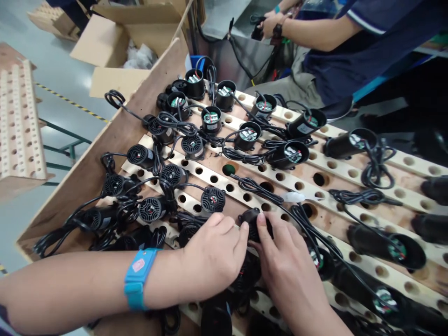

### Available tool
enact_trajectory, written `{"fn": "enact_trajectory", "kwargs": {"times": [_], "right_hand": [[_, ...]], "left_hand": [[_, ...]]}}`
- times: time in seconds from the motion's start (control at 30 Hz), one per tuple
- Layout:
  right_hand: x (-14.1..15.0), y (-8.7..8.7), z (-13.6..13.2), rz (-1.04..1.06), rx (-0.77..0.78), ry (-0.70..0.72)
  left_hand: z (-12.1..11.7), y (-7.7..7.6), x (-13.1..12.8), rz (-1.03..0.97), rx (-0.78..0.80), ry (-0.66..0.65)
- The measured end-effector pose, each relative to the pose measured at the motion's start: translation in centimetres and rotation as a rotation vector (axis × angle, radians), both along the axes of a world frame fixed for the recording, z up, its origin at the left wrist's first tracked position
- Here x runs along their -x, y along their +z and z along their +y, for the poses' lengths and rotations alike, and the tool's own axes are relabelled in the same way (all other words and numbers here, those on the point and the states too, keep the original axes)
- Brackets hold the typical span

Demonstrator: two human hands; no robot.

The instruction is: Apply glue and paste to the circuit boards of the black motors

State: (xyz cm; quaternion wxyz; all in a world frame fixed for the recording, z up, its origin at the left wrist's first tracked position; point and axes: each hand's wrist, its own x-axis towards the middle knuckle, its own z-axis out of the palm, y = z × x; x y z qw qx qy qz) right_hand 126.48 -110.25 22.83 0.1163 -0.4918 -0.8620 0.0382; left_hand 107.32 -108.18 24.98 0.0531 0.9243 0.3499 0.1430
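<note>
My left hand (213, 254), with a blue wristband (140, 277) on its wrist, and my right hand (283, 263) meet over a small black round pump part (250, 218) on a wooden rack (336, 191) drilled with holes. The fingertips of both hands press on this part from either side, fingers curled. Black cylindrical pumps (213, 199) with coiled black cables lie and stand all over the rack. Some show grilled caps, others open ends with circuit boards (210, 117) inside.
A plywood side wall (105, 154) bounds the rack on the left. Open cardboard boxes (115, 42) stand behind it. Another drilled wooden rack (19, 121) sits far left. A seated person (350, 46) in dark blue works at the far right.
</note>
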Motion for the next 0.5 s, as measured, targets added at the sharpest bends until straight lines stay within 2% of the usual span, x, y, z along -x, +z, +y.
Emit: {"fn": "enact_trajectory", "kwargs": {"times": [0.2,0.33,0.43,0.5], "right_hand": [[-0.1,-0.1,-0.2,-0.032,-0.021,0.004],[-0.3,-0.2,-0.5,-0.024,-0.004,-0.011],[-0.4,-0.4,-0.6,-0.022,0.022,-0.029],[-0.5,-0.5,-0.6,-0.019,0.025,-0.029]], "left_hand": [[-0.1,0.2,-0.4,-0.023,0.010,-0.027],[-0.1,1.2,0.0,-0.065,0.038,-0.003],[-0.8,2.1,0.3,-0.108,0.064,-0.069],[-1.4,2.1,0.2,-0.054,0.077,-0.117]]}}
